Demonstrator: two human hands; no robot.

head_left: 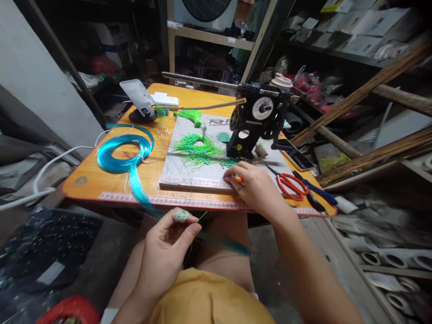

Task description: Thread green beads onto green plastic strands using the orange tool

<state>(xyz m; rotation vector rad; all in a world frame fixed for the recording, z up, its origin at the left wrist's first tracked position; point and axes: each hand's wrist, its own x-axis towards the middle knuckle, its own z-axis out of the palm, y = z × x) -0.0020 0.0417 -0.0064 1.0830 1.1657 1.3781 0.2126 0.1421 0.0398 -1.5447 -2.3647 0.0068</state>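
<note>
My left hand (168,245) is in front of the table edge, above my lap. Its thumb and forefinger pinch a thin green strand (203,216); a patterned wrap covers part of one finger. My right hand (248,183) rests at the front of the white board (182,176) with curled fingers. A small orange object (239,179) shows between them, mostly hidden. Teal beads (232,163) lie just beyond that hand. Farther back on the board is a ring of green strands (197,146) with blue bits.
A black crank machine with a dial (262,108) stands on the board's right side. Red-handled scissors (292,185), blue-handled pliers (320,192) and a phone (299,159) lie right. A blue fibre coil (114,153) lies left, its tail over the edge. Wooden poles (364,94) lean right.
</note>
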